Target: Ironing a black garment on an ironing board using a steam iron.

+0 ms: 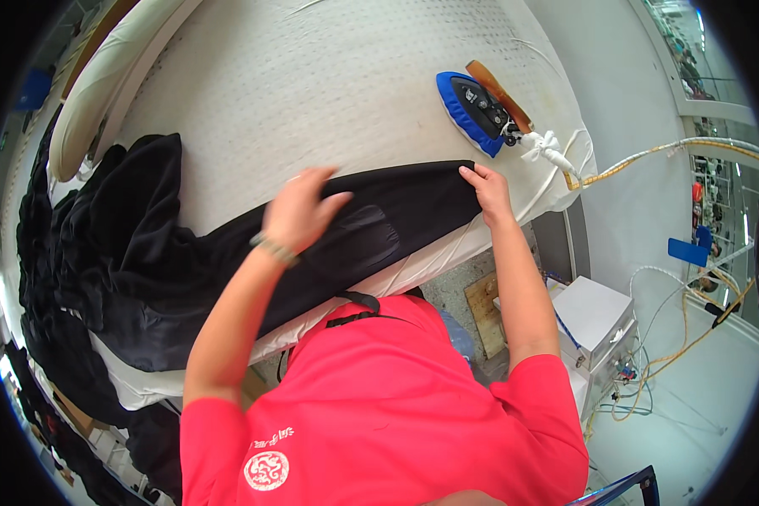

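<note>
Red shirt [363, 396] right below me, and beyond it the black cloth [430, 192] lies along the near edge of the desk [312, 110]. My right hand [489, 192] pinches its right-hand end, seemingly to hold it straight. My left hand [302, 211] spreads loosely over it, gripping nothing visible; contact, I can't tell. The iron [472, 108] sits just beside, presumably handy yet off the cloth.

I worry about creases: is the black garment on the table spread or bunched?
Partly spread: the black garment lies flat near the right hand, but heaps in folds at left.
</note>
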Demonstrator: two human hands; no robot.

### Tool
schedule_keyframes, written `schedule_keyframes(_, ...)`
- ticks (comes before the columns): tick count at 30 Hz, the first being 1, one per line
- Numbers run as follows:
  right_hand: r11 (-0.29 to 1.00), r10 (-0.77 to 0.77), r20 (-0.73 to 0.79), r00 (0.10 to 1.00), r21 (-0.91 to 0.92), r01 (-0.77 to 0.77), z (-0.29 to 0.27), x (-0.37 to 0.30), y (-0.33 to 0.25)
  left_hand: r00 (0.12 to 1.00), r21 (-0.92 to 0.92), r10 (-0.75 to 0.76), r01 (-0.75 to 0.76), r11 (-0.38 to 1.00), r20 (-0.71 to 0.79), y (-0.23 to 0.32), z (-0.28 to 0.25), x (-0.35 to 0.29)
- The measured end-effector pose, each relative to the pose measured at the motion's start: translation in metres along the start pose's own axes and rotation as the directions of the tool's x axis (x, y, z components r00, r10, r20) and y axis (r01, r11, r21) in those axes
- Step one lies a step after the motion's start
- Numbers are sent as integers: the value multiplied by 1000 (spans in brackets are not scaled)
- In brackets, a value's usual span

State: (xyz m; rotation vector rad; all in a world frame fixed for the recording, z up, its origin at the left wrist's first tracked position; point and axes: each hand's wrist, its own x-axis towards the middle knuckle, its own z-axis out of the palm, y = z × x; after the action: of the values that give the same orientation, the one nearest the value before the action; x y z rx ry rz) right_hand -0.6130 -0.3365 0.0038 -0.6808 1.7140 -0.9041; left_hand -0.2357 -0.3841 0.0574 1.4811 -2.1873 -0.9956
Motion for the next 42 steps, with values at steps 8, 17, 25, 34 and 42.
schedule_keyframes(8, 990, -1, -33, 999, 142, 6, 5, -6, 1, 834, 109, -91, 37, 993, 544, 70, 97, 127)
schedule_keyframes(17, 996, 23, -73, 997, 90, -16, 1, -2, 1, 828, 308, -332, 204, 929, 452, -109, -83, -28)
schedule_keyframes(25, 988, -58, -91, 994, -145, 44, 1, 9, 4, 990, 428, -142, 137, 893, -18, -138, -120, -104)
schedule_keyframes(34, 217, -653, 468, 596, -638, 739, 150, -71, -63, 987, 676, 148, -64, 734, -67, -134, -81, -122)
schedule_keyframes(42, 22, -620, 714, 326, -399, 917, 288, -69, -20, 985, 774, 154, -155, 613, 76, -150, -90, -126)
